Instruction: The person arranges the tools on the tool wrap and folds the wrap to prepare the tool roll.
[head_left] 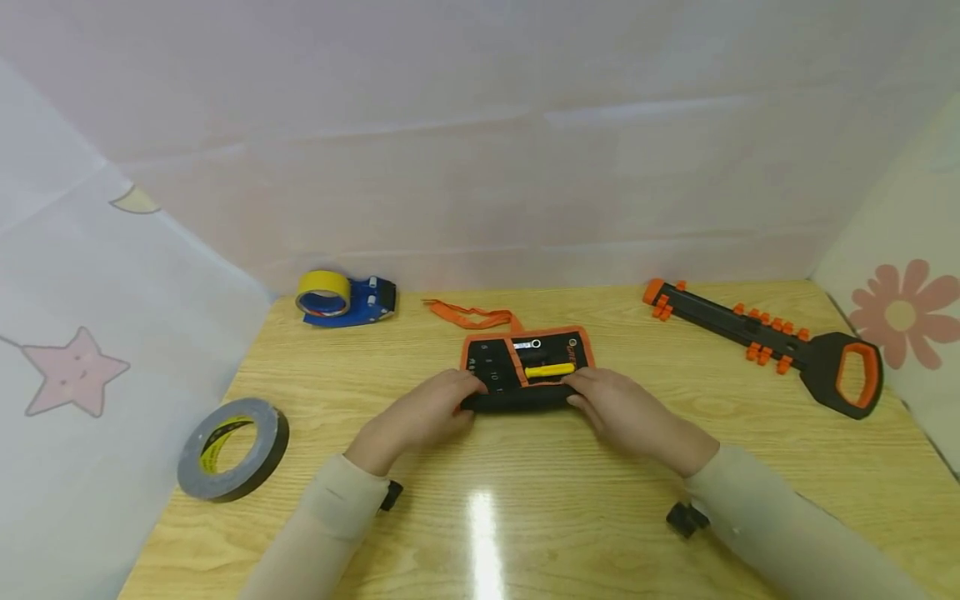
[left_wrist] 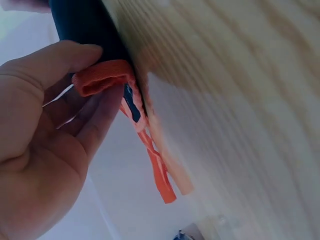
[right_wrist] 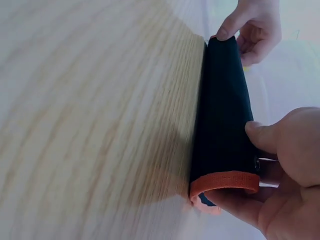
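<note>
A black tool roll with orange trim lies on the table, its near edge folded over. My left hand pinches the left end of the fold, and my right hand grips the right end. In the left wrist view, the thumb presses on the black fabric while fingers reach under the orange-edged fold. The right wrist view has a thumb on the rolled fabric and a finger inside its open end. A yellow handle and a silver ring-ended wrench show in the pockets.
An orange tie strap trails behind the roll. At the back left stands a blue tape dispenser with yellow tape. A grey tape roll lies front left. A black-and-orange rack with a handle lies at right.
</note>
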